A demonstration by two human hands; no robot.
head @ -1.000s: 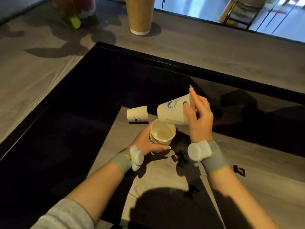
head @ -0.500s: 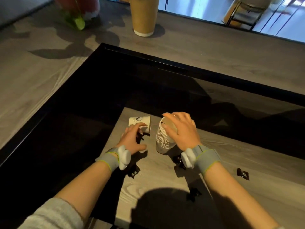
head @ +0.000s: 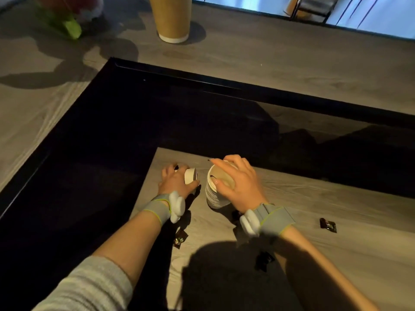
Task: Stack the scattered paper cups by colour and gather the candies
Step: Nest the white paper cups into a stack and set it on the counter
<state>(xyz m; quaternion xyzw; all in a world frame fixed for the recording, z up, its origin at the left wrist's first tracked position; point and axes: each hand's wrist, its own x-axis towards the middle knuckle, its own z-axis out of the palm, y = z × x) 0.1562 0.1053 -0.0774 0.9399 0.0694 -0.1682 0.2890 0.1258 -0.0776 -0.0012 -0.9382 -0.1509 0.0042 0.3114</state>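
Closest in, a grey sleeve (head: 89, 286) on the left arm, and a big head shadow falls across the wood-grain surface (head: 336, 254). Right at the edge of that shadow sits a dark-wrapped candy (head: 263, 262). A second candy (head: 179, 237) lies just under the left forearm, and a third candy (head: 328, 225) sits out on the right, well apart from both hands.

Both wrists wear grey bands with white pods. Up to the hands now. The left grip (head: 177, 182) is curled round a single white cup (head: 190, 175), which lies on its side on the surface with its round end turned toward the stack. Just beside it, not touching, the right grip (head: 240, 187) arches over the stack of white cups (head: 216, 196). The thumb is on the near rim and the fingertips are on the far rim, pinching the top cup's mouth. The stack stands upright on the surface, mouth up.

Beyond the hands there is a wide black recess (head: 112, 142), framed by lighter wood. Far back, a tall brown paper cup (head: 171, 19) stands upright, with something green and red (head: 67, 23) to its left, too blurred to name.
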